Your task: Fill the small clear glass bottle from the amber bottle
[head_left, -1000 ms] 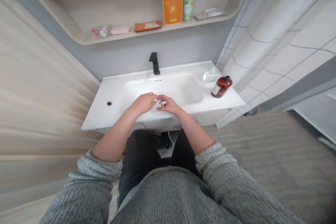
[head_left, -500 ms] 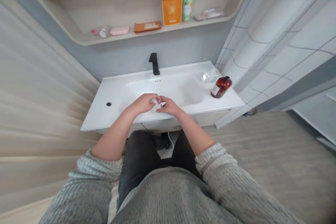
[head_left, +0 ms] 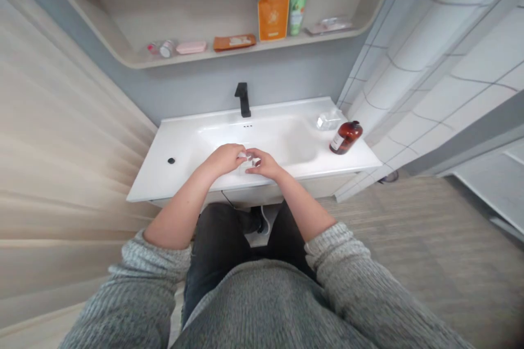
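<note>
Above the front rim of the white washbasin (head_left: 286, 136), my two hands meet over a small clear container (head_left: 245, 168) with a whitish top. My left hand (head_left: 227, 160) is closed, its thumb and fingers pinching at that whitish top. Curled around the container's right side, my right hand (head_left: 264, 164) has thumb and fingers on it. The fingers partly cover the container, and its exact kind is too small to make out. A brown bottle (head_left: 347, 137) with a white label stands on the basin's right side, beside another clear container (head_left: 328, 119).
A black faucet (head_left: 243, 100) rises at the basin's back. On the left of the counter lies a small black round piece (head_left: 171, 161). Overhead, a shelf (head_left: 196, 59) carries an orange pouch (head_left: 273, 12), a green tube (head_left: 299, 5) and several small items. A pale curtain (head_left: 61, 136) hangs at left.
The view has shifted slightly. My hands stay together at the small clear container, with the left fingers moved a little at its top.
</note>
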`<state>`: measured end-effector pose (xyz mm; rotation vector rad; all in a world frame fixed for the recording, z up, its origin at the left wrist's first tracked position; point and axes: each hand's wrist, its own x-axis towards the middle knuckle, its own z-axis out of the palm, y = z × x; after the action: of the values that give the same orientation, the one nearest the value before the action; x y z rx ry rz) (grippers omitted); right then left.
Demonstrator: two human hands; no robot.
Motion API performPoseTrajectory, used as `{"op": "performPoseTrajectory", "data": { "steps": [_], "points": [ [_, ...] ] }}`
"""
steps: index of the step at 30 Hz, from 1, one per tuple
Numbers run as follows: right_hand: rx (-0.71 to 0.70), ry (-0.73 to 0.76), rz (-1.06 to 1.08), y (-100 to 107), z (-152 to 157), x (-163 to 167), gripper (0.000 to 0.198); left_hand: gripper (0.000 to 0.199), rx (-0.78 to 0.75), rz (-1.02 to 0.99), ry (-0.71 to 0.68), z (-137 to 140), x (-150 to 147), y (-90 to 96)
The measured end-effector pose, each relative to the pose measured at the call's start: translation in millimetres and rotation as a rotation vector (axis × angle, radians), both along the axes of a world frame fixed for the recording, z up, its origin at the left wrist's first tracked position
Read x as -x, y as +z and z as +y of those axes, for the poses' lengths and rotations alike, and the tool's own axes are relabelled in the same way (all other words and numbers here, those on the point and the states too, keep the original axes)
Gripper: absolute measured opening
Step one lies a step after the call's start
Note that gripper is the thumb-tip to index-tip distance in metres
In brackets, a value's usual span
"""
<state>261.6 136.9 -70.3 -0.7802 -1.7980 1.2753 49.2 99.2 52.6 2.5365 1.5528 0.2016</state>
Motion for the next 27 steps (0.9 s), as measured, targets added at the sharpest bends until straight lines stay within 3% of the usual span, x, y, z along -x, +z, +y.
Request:
{"op": "performPoseTrajectory", "data": {
  "steps": [4,9,13,17,22,27],
  "points": [
    [0.009,-0.005,0.012,3.0,-0.7,-0.5,0.082,0.035,-0.009,-0.104,0.040,-8.0,6.5,-8.1],
    [0.011,0.005,0.019,2.6,0.0,-1.1,0.083,0.066,0.008,-0.283,0.052,-17.0,23.0,-33.8],
    [0.001,0.064,0.012,3.7,-0.5,-3.5,0.082,0.071,0.075,-0.335,0.012,-16.8,31.8,-52.2],
    [0.029,0.091,0.035,8.6,-2.8,-5.2,0.089,0.074,0.094,-0.460,0.062,-19.3,33.5,-59.5],
    [0.182,0.004,0.122,11.5,-3.2,-6.1,0.074,0.080,0.028,-0.725,0.243,-30.6,51.7,-61.8],
    [0.248,-0.056,0.111,7.2,0.0,-5.5,0.058,0.081,-0.247,-0.948,0.524,-38.5,129.4,-50.6]
  ]
}}
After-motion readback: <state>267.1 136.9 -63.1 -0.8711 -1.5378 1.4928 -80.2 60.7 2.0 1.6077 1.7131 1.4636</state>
